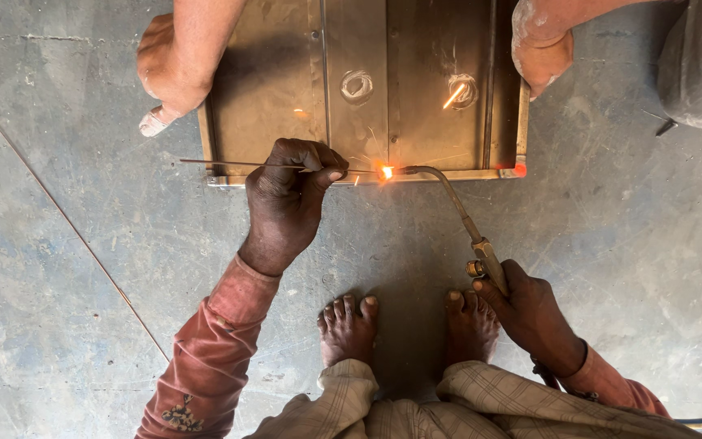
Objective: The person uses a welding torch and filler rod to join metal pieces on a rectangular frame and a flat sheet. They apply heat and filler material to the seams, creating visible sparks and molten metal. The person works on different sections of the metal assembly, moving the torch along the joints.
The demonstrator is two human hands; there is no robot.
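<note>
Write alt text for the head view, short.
Seen from above, the person's left hand feeds a thin filler rod while the right hand holds a gas torch, its flame sparking at the near edge of a metal sheet panel. Another person's two hands steady the panel on the concrete floor.

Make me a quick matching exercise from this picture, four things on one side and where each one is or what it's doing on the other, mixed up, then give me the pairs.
1. left hand
2. right hand
3. thin loose rod
4. metal panel

A. lies on the concrete floor
B. grips the torch handle
C. steadied by another person's hands
D. pinches a filler rod near the glowing spot

Pairs: 1-D, 2-B, 3-A, 4-C
</note>
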